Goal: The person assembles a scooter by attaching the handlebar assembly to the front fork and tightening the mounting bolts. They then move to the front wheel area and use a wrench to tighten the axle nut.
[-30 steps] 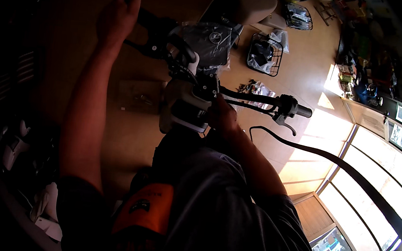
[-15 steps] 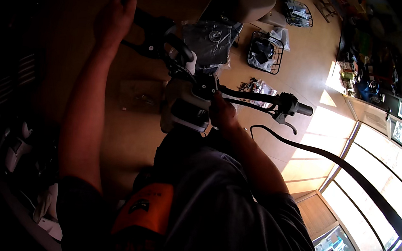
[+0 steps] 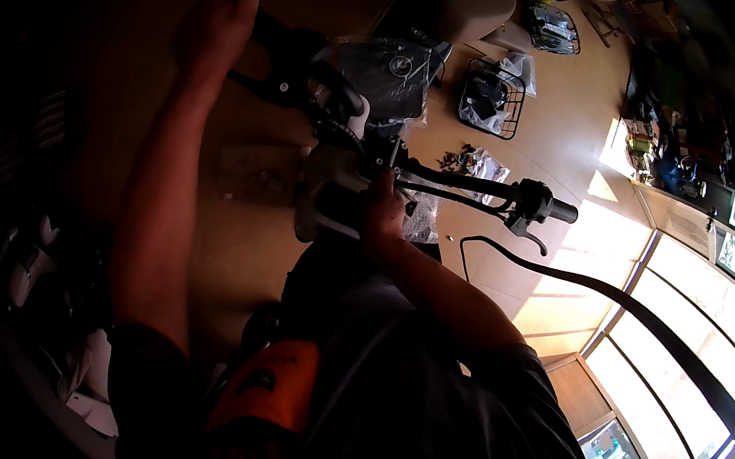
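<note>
I look down on a black handlebar (image 3: 462, 184) of a two-wheeler standing on a wooden floor. My left hand (image 3: 217, 24) is closed around the bar's left grip at the upper left. At the middle of the bar, by the stem clamp, my right hand (image 3: 383, 209) has its fingers closed on it. Just left of that hand is a white frame part (image 3: 321, 202). The bar's right end carries a brake lever (image 3: 531, 220) and a black grip (image 3: 564, 212). A plastic-wrapped front part (image 3: 393, 66) sits beyond the bar.
A black wire basket (image 3: 491, 99) with items stands on the floor ahead. Small parts in plastic bags (image 3: 477, 162) lie near it. A black strap or cable (image 3: 611, 295) runs off to the right. Big windows (image 3: 700, 300) line the right side, and white shoes (image 3: 23, 265) lie at the left.
My right hand has shifted slightly left along the middle of the bar. My left hand stays on the left grip.
</note>
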Tool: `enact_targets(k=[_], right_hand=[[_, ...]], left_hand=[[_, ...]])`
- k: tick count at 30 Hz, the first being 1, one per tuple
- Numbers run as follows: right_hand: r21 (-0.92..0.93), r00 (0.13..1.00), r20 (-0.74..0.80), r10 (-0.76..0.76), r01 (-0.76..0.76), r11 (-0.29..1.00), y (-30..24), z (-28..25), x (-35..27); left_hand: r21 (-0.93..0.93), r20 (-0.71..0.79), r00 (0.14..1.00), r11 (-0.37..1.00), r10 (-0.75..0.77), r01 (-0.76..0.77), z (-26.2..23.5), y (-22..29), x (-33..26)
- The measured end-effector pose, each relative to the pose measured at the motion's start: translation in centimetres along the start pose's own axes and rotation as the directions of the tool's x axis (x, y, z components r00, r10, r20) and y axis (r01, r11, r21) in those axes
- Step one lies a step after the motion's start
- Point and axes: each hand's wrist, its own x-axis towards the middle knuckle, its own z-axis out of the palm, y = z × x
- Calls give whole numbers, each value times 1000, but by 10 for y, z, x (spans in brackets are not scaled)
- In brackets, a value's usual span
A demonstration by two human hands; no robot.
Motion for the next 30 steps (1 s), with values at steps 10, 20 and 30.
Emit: enact_targets(k=[10, 20, 30], right_hand=[[563, 942, -326, 78, 128, 817, 7, 113, 30], [119, 945, 326, -18, -22, 993, -32, 10, -12], [370, 766, 641, 45, -361, 856, -60, -7, -18]], left_hand=[[15, -8, 999, 999, 42, -42, 0, -8, -1], [9, -10, 1000, 1000, 22, -22, 3, -4, 0], [-65, 31, 999, 998, -6, 8, 4, 0, -1]])
